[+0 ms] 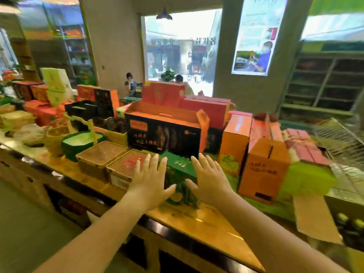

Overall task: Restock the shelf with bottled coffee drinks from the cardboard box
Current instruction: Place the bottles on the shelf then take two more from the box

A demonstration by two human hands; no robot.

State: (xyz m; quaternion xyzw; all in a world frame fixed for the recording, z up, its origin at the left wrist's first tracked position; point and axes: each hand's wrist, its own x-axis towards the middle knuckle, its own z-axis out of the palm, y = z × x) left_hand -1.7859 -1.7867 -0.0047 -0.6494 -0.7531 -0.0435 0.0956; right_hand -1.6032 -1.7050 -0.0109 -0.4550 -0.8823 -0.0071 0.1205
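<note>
Held spread, fingers straight: left hand (150,181), right hand (209,180), either side of green box (177,163); nothing gripped. Box could be tipped off table (197,221) edge if squeezed unevenly

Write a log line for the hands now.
left hand: spread, left of green cardboard box; right hand: spread, right of it; contact: unclear; box: on wooden table
</note>
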